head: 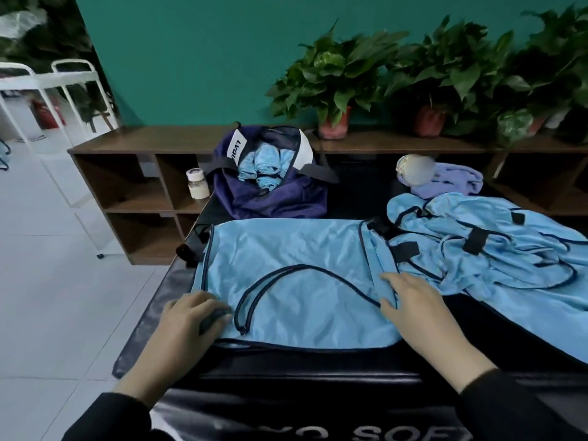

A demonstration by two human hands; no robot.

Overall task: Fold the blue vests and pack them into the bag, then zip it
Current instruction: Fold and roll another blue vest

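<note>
Black sleeves (105,418) reach over a black padded table (286,370) printed with white letters. On it 1 blue vest (296,281) lies spread flat. The left hand (187,316) has its fingers curled, pinching the vest's near-left corner. The right hand (413,300) rests flat on the vest's right edge, fingers straight. A heap of more blue vests (496,249) lies to the right. Behind, the navy bag (270,192) stands unzipped with rolled vests (264,170) inside, near a small jar (199,184).

"Lvau" on bag (273,198) label, "SOF" on table (318,405)
</note>
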